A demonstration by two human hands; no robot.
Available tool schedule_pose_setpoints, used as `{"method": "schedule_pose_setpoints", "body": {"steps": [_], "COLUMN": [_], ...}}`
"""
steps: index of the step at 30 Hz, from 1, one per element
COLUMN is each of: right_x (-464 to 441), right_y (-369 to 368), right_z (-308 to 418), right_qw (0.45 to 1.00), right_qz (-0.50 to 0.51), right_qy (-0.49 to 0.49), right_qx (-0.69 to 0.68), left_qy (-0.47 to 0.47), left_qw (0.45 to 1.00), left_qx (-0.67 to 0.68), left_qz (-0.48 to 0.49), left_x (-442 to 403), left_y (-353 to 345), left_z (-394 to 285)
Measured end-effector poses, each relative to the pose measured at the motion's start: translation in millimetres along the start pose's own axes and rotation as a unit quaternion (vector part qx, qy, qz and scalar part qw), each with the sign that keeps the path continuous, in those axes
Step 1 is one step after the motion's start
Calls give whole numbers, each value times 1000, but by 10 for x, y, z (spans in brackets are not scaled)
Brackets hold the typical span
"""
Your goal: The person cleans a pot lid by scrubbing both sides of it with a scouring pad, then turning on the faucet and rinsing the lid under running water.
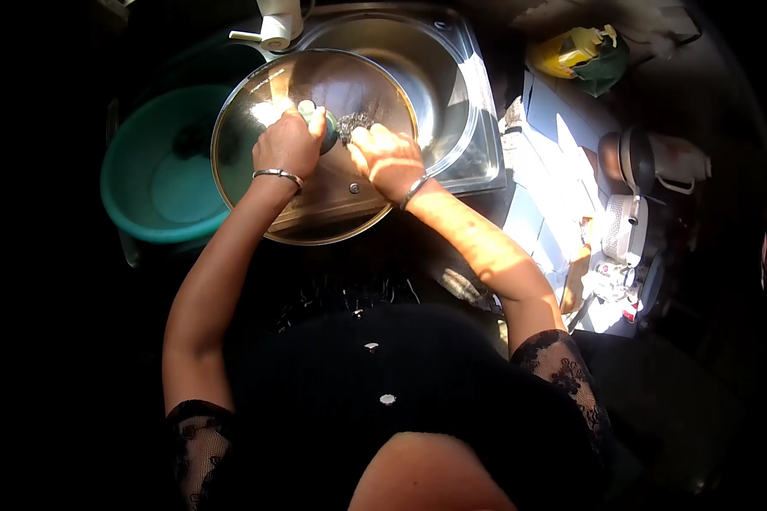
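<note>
A round glass lid (315, 200) with a metal rim is held over the front left part of the steel sink. My left hand (290, 143) is wrapped round the dark knob (328, 132) at the lid's middle. Just right of the knob, my right hand (389, 163) is closed on a wiry metal scourer (354, 124), which touches the glass. Both wrists wear bracelets.
The steel sink (486, 111) lies behind the lid, with a white tap (276, 25) at its back. On the left stands a green basin (119, 200). A yellow bottle (562, 53), a pan (636, 162) and a perforated metal container (619, 228) are on the right.
</note>
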State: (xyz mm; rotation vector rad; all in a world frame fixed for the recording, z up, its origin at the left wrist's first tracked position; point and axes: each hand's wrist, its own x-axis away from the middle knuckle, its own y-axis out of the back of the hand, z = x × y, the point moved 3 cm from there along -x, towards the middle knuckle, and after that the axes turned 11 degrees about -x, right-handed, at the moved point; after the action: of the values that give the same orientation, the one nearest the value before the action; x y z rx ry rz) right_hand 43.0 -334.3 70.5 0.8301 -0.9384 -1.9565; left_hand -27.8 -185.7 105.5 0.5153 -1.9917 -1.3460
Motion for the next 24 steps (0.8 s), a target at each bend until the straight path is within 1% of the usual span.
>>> {"method": "schedule_pose_setpoints", "body": {"steps": [1, 2, 5, 6, 7, 8, 10, 12, 13, 14, 16, 17, 18, 20, 22, 23, 24], "right_x": [-233, -390, -408, -232, -11, 168, 273, 67, -132, -371, -589, -517, -399, 41, 206, 136, 9], "right_y": [109, 114, 150, 126, 89, 32, 28, -9, -24, 79, 50, -14, 82, -10, -40, -35, -23], "right_z": [-83, -269, -344, -240, -81, 52, 226, 120, -6, -72, -338, -346, -90, 220, 332, 288, 246], "right_qw": [995, 990, 988, 992, 999, 999, 999, 1000, 999, 994, 990, 997, 994, 998, 998, 998, 999], "right_qz": [22, 33, 31, 31, -30, 6, 47, 22, 26, 60, 65, 44, 62, 52, 30, 27, 23], "right_qy": [-97, -133, -152, -120, -31, -23, 14, 0, -22, -96, -127, -66, -86, 22, 47, 63, 43], "right_qx": [-5, 14, 13, 12, 18, 24, 2, 15, 32, 14, 20, 18, 19, 23, -25, -13, 17], "left_qy": [1, 0, -5, 0, 7, 6, 6, -1, -4, -4, -8, -7, -6, -5, -4, -3, -3], "left_qw": [1000, 1000, 1000, 1000, 1000, 1000, 1000, 1000, 1000, 1000, 1000, 1000, 1000, 1000, 999, 1000, 1000], "left_qx": [-4, -5, -4, 4, 14, 16, 19, 8, 3, 4, 3, 2, 4, 11, 16, 15, 12], "left_qz": [-1, -2, -10, -13, -12, -10, -7, -6, -7, -7, -8, -13, -20, -24, -29, -27, -25], "left_x": [-1, 1, -22, -16, 5, 9, 3, 11, 12, 18, 12, 6, -9, 4, 20, 27, 19], "left_y": [-19, -47, -30, -23, -30, -35, -40, -29, -30, -40, -32, -25, -46, -59, -38, -39, -33], "left_z": [0, 6, 7, -1, 1, -2, 13, 17, 12, 10, 12, 22, 24, 18, 16, 25, 28]}}
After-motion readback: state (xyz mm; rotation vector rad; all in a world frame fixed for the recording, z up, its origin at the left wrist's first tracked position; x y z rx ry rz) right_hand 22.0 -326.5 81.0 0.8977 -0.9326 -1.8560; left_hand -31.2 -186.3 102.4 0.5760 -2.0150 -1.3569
